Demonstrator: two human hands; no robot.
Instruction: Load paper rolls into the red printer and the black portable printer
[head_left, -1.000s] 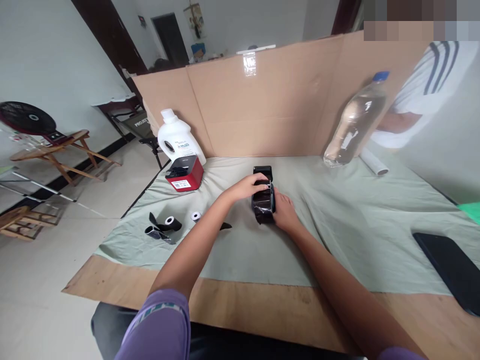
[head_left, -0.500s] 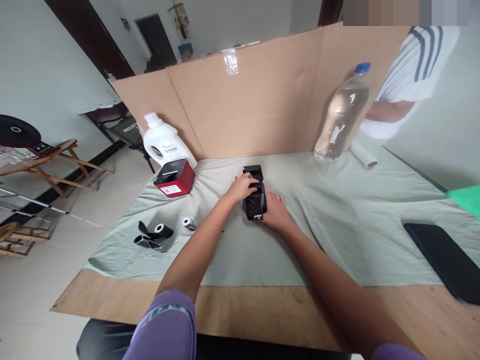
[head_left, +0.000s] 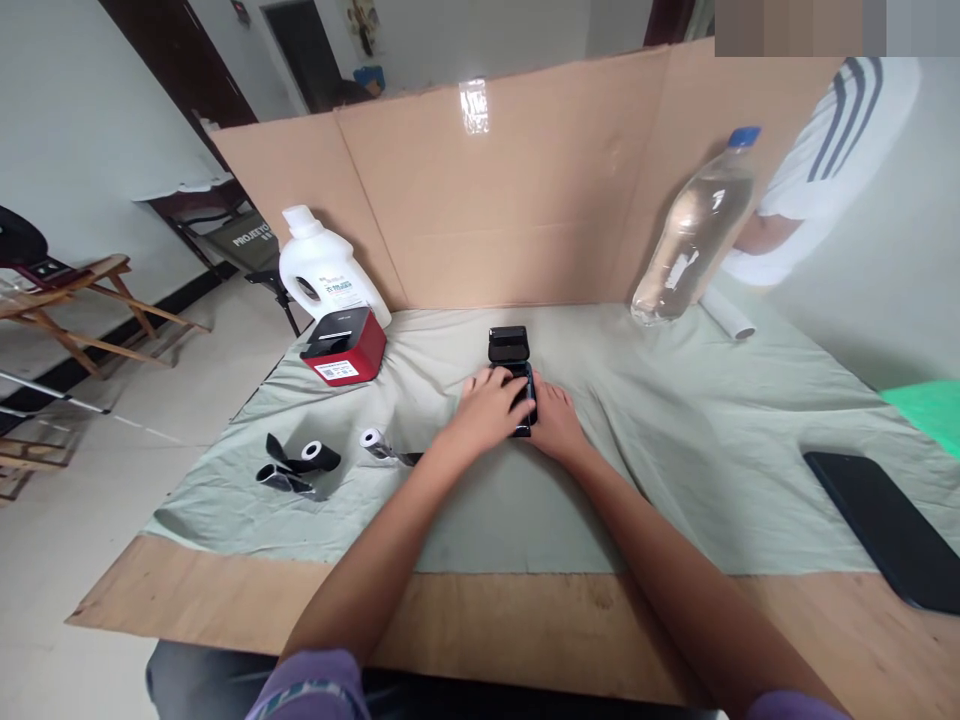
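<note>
The black device [head_left: 510, 350], lid raised, sits on the green cloth [head_left: 480, 530] before the cardboard [head_left: 517, 210]. My left hand [head_left: 491, 408], fingers spread, overlies it; my right hand [head_left: 557, 415] flanks its right side, grip indeterminable to me.

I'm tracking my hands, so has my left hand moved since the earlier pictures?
Yes: judged against the red box, your left hand has moved nearer to you.

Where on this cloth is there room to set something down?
The widest open patch of cloth, somewhat wrinkled, lies between the right hand and the phone. A smaller one lies between the forearms, bordered by the wood edge. It's crowded at left, with paper rolls, red box and white jug, and around the black device under the left hand.
</note>
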